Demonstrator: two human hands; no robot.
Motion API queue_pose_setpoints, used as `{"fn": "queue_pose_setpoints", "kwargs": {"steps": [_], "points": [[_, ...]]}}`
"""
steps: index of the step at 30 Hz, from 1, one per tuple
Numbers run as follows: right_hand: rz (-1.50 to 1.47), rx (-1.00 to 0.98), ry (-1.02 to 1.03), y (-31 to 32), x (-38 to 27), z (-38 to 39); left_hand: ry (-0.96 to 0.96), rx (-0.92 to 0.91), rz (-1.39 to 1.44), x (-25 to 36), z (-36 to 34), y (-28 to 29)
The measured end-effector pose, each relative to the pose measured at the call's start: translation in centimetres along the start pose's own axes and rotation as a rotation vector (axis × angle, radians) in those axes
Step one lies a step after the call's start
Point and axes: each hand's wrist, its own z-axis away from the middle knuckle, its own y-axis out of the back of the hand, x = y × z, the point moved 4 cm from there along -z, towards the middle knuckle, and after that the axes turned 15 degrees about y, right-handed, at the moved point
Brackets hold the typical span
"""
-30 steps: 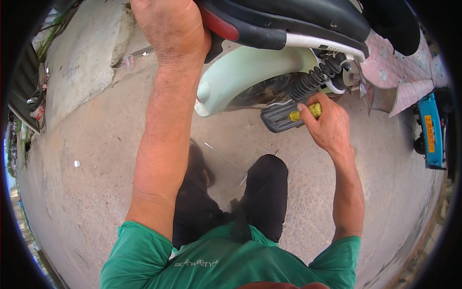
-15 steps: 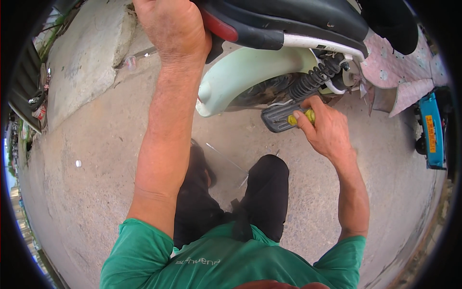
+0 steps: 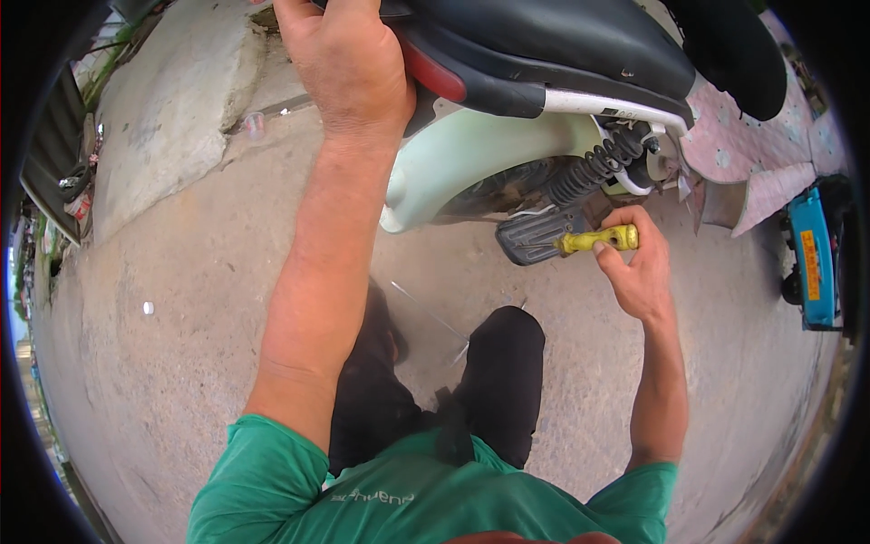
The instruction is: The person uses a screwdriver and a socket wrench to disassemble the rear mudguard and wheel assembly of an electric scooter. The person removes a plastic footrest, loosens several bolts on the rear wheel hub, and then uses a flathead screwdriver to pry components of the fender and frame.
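Observation:
My left hand [image 3: 349, 77] grips the rear end of a scooter beside its red tail light [image 3: 433, 72]; the fingertips are cut off at the top edge. In my closed right hand [image 3: 639, 272] is a yellow-handled screwdriver [image 3: 589, 239]. Its thin shaft points left over a black ribbed footrest [image 3: 535, 238], where the tip is hard to make out. Just above lie the black coil shock absorber [image 3: 589, 170] and the pale green rear fender [image 3: 485, 150], with part of the wheel showing under it.
The black seat [image 3: 553, 41] spans the top. Pinkish padded sheeting [image 3: 743, 136] hangs at the right, near a blue vehicle [image 3: 816, 258] with an orange plate. Thin metal rods [image 3: 426, 308] lie on the concrete by my knees. A small white cap [image 3: 148, 308] is at left.
My right hand has drawn right and slightly down with the screwdriver, exposing more of its handle. The scooter and my left hand sit slightly lower and further right in the picture.

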Motion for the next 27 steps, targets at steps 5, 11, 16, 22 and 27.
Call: {"fn": "queue_pose_setpoints", "kwargs": {"steps": [5, 11, 16, 22, 27], "points": [[-1.044, 0.433, -0.264, -0.6, 5.7, 3.7, 0.035, 0.048, 0.008, -0.1, -0.3, 0.2], [-1.248, 0.332, -0.97, -7.6, 16.1, 10.5, 0.041, 0.028, 0.055, -0.5, -0.2, 0.0], [-1.058, 0.071, -1.072, -11.6, 14.2, 7.9, 0.049, 0.06, -0.003, -0.2, -0.5, 0.7], [-0.955, 0.073, -1.107, -13.9, 16.3, 7.2, 0.063, 0.05, 0.008, -0.8, -0.6, 0.7], [-1.01, 0.111, -1.049, -14.3, 16.9, 7.3, 0.063, 0.034, 0.011, -0.8, -0.7, 1.0]]}}
